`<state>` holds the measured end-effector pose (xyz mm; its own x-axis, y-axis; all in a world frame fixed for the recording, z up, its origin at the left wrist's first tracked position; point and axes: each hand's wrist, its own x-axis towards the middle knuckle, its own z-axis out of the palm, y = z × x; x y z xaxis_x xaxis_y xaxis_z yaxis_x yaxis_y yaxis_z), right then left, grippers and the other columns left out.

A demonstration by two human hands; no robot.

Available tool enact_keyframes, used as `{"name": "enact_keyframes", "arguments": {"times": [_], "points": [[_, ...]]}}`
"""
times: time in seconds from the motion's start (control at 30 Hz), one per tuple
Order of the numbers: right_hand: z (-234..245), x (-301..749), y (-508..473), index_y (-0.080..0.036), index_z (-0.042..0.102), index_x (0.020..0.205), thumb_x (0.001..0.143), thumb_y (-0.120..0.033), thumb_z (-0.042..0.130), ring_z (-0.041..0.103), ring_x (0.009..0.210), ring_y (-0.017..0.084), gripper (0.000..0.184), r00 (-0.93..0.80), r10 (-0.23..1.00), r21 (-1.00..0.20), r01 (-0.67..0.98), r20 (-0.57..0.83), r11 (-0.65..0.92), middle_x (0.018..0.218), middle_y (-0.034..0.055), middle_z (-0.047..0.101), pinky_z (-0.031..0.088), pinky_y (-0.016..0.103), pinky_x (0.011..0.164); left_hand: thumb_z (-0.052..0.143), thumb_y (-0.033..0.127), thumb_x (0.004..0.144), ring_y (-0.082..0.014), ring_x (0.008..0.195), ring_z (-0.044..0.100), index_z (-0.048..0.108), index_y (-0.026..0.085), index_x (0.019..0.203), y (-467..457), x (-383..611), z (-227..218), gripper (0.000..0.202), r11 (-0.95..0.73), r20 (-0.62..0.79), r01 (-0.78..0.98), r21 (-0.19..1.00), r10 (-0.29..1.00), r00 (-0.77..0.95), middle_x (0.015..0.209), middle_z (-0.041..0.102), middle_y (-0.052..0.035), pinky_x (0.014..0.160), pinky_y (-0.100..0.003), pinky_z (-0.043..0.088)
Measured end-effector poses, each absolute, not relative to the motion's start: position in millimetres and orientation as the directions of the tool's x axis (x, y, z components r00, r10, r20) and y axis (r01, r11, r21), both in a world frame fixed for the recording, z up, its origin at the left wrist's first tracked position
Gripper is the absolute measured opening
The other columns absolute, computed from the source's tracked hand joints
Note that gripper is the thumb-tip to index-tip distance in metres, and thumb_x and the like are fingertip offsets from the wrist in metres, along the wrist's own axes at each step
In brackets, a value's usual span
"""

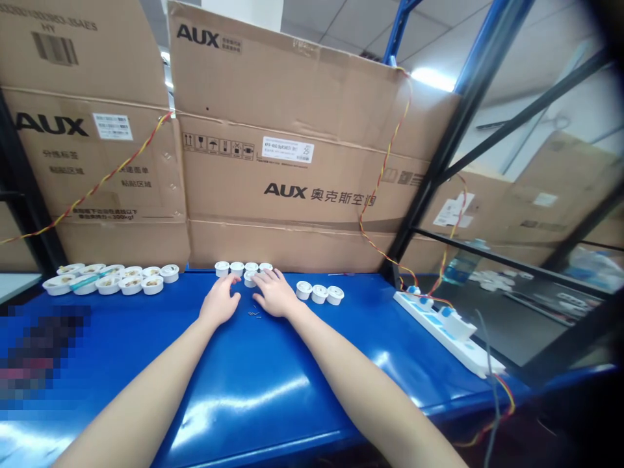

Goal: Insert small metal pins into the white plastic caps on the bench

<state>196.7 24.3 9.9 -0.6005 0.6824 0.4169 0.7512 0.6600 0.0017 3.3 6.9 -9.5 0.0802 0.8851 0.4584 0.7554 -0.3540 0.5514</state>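
Both my hands reach to the back of the blue table. My left hand (221, 301) has its thumb apart from loosely curved fingers, with nothing visible in it, just in front of a row of small round white tubs (222, 268). Spread fingers of my right hand (273, 294) lie over the right end of that row and beside a single white tub (249, 279). Whether they touch it I cannot tell. A few tiny screw-like metal pieces (253, 314) lie on the table between my wrists.
Three white tubs (319, 294) stand right of my right hand. Several open white tubs with small parts (131, 284) sit at the left, a teal pen-like tool (84, 282) across them. A power strip (443, 331) with cables lies right. Cardboard (302, 221) walls the back.
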Motion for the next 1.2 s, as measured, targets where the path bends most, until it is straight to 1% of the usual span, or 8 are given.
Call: {"name": "enact_keyframes", "arguments": {"times": [0.1, 0.2, 0.3, 0.43, 0.53, 0.67, 1.0, 1.2], "points": [[12.0, 196.2, 25.0, -0.021, 0.053, 0.128, 0.088, -0.027, 0.054, 0.036, 0.131, 0.026, 0.040, -0.615, 0.652, -0.056, 0.707, 0.442, 0.705, 0.129, 0.0094, 0.057, 0.019, 0.049, 0.111, 0.052, 0.016, 0.076, -0.0268, 0.118, 0.051, 0.052, 0.024, 0.122, 11.1, 2.3, -14.0, 0.047, -0.409, 0.469, 0.763, 0.500, 0.869, 0.159, 0.130, 0.053, -0.0076, 0.098, -0.041, 0.044], [18.6, 202.6, 19.0, -0.021, 0.055, 0.125, 0.092, -0.023, 0.048, 0.048, 0.122, 0.021, 0.034, -0.635, 0.596, -0.199, 0.585, 0.492, 0.786, 0.126, 0.0082, 0.059, 0.033, 0.038, 0.105, 0.053, 0.018, 0.077, -0.0291, 0.131, 0.039, 0.045, 0.027, 0.132, 13.8, 0.8, -17.6, 0.057, -0.465, 0.454, 0.764, 0.448, 0.854, 0.254, 0.144, 0.040, -0.0074, 0.106, -0.046, 0.036], [22.3, 210.9, 11.7, -0.020, 0.063, 0.115, 0.091, -0.023, 0.049, 0.058, 0.105, 0.019, 0.027, -0.550, 0.633, -0.298, 0.579, 0.545, 0.759, 0.113, 0.0070, 0.066, 0.042, 0.032, 0.093, 0.053, 0.021, 0.078, -0.0305, 0.135, 0.033, 0.048, 0.028, 0.129, 14.4, 0.1, -18.9, 0.052, -0.474, 0.430, 0.764, 0.438, 0.857, 0.286, 0.147, 0.036, -0.0069, 0.107, -0.049, 0.033], [19.2, 218.2, 8.1, -0.023, 0.070, 0.097, 0.085, -0.021, 0.057, 0.063, 0.087, 0.018, 0.018, -0.607, 0.690, -0.307, 0.621, 0.395, 0.721, 0.095, 0.0025, 0.071, 0.045, 0.028, 0.080, 0.056, 0.023, 0.077, -0.0298, 0.126, 0.043, 0.054, 0.025, 0.113, 12.0, 1.3, -16.5, 0.036, -0.460, 0.444, 0.765, 0.450, 0.859, 0.255, 0.137, 0.045, -0.0078, 0.104, -0.047, 0.037], [14.9, 217.1, 9.7, -0.025, 0.071, 0.099, 0.085, -0.023, 0.058, 0.064, 0.089, 0.017, 0.020, -0.681, 0.670, -0.290, 0.604, 0.296, 0.742, 0.099, 0.0017, 0.071, 0.045, 0.026, 0.079, 0.057, 0.024, 0.075, -0.0268, 0.112, 0.052, 0.054, 0.023, 0.098, 8.5, 2.8, -13.0, 0.023, -0.456, 0.477, 0.752, 0.475, 0.852, 0.216, 0.119, 0.054, -0.0066, 0.097, -0.042, 0.042], [12.2, 211.0, 13.4, -0.026, 0.071, 0.102, 0.087, -0.028, 0.057, 0.063, 0.089, 0.017, 0.021, -0.677, 0.684, -0.271, 0.628, 0.272, 0.730, 0.100, 0.0026, 0.070, 0.044, 0.026, 0.078, 0.057, 0.023, 0.075, -0.0244, 0.102, 0.055, 0.050, 0.023, 0.087, 5.2, 4.4, -9.9, 0.015, -0.443, 0.493, 0.743, 0.502, 0.852, 0.175, 0.107, 0.056, -0.0047, 0.092, -0.039, 0.045], [12.2, 206.2, 12.9, -0.028, 0.073, 0.096, 0.084, -0.030, 0.060, 0.063, 0.085, 0.018, 0.018, -0.650, 0.709, -0.287, 0.648, 0.274, 0.705, 0.095, 0.0016, 0.070, 0.045, 0.026, 0.075, 0.056, 0.024, 0.076, -0.0251, 0.107, 0.054, 0.052, 0.023, 0.097, 4.5, 4.9, -9.9, 0.021, -0.440, 0.486, 0.743, 0.504, 0.856, 0.177, 0.113, 0.055, -0.0053, 0.095, -0.040, 0.044], [9.6, 207.0, 14.3, -0.024, 0.073, 0.086, 0.079, -0.025, 0.065, 0.064, 0.077, 0.016, 0.011, -0.603, 0.752, -0.424, 0.627, 0.267, 0.653, 0.083, 0.0005, 0.072, 0.045, 0.026, 0.073, 0.058, 0.025, 0.076, -0.0260, 0.108, 0.054, 0.055, 0.024, 0.103, 2.1, 5.6, -6.8, 0.027, -0.438, 0.516, 0.756, 0.486, 0.842, 0.157, 0.117, 0.056, -0.0054, 0.093, -0.040, 0.044]]}}
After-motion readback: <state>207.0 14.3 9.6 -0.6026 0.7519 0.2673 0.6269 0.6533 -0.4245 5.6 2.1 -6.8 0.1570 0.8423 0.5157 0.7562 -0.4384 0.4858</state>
